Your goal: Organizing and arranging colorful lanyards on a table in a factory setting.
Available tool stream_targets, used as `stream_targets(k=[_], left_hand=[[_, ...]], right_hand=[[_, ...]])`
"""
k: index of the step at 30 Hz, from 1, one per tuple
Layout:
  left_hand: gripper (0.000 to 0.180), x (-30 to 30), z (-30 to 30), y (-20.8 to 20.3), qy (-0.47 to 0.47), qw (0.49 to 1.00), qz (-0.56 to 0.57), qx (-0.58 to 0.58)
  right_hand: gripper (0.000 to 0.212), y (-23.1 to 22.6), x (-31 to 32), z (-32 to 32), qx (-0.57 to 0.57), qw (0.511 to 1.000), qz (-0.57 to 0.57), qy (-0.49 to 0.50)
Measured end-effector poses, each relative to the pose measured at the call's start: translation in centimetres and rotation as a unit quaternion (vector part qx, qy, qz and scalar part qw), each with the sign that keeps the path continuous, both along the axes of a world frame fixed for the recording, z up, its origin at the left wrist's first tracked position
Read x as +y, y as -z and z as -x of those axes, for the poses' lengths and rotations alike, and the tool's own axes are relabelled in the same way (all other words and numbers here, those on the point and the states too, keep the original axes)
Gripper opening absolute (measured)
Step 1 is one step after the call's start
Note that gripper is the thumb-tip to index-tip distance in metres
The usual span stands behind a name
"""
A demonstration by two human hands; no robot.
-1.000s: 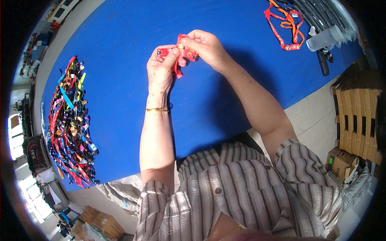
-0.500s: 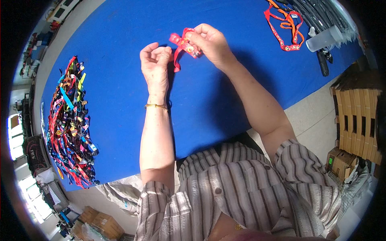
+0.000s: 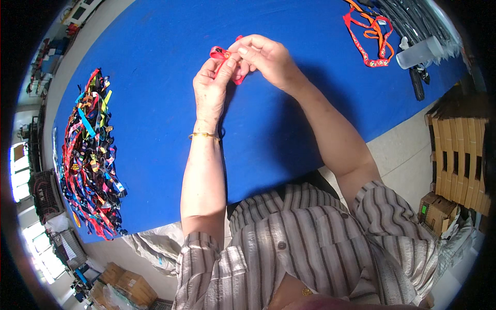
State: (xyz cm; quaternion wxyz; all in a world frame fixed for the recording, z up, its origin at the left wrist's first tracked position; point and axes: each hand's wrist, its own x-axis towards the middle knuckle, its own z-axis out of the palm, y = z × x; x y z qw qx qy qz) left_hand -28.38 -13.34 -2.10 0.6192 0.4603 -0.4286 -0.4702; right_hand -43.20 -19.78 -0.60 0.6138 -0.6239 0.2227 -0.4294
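Observation:
A red printed ribbon strap (image 3: 219, 52) is bunched into a loop between my hands, above the blue table. My left hand (image 3: 213, 85) is closed on it, with the thumb pressed over the strap. From the right, my right hand (image 3: 268, 59) pinches the same strap, its fingertips meeting those of my left hand. Red ends poke out above and below the fingers, while the middle of the strap is hidden by them.
A long heap of colourful printed straps (image 3: 93, 160) lies at the table's left. Far right are a red and orange strap (image 3: 376, 62), a translucent cup (image 3: 421, 52) and dark bundled strips (image 3: 413, 23). Cardboard (image 3: 460, 160) stands beyond the table's right edge.
My left hand has moved right and up and closed on the red strap. The strap's hanging end is now gathered between both hands.

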Motion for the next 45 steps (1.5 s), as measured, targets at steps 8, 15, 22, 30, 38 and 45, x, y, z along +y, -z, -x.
stream_targets(k=[8, 15, 22, 30, 38, 45], left_hand=[[0.019, -0.3, -0.9, 0.6, 0.055, 0.987, -0.003, 0.148], [0.020, 0.2, -0.5, 0.3, 0.098, 0.992, -0.045, 0.067], [0.016, 0.3, 0.0, -0.2, 0.132, 0.987, -0.068, 0.066], [0.014, 0.3, 0.3, -0.1, 0.142, 0.986, -0.081, 0.034], [0.012, 0.1, 0.3, -0.1, 0.093, 0.988, -0.079, 0.099], [0.015, -0.2, -0.6, 0.8, 0.075, 0.987, -0.064, 0.126]], right_hand=[[0.021, -0.2, -1.6, 1.3, -0.038, 0.987, -0.008, 0.158], [0.021, 0.2, -1.1, 1.2, 0.092, 0.995, -0.010, 0.026], [0.015, 1.2, -1.5, 1.0, 0.105, 0.994, 0.010, 0.004], [0.016, 1.9, -1.7, 0.7, 0.086, 0.996, -0.010, 0.015], [0.025, 0.8, -1.7, 1.0, 0.056, 0.995, -0.074, 0.043], [0.037, 0.0, -1.5, 1.9, 0.011, 0.999, -0.030, -0.035]])
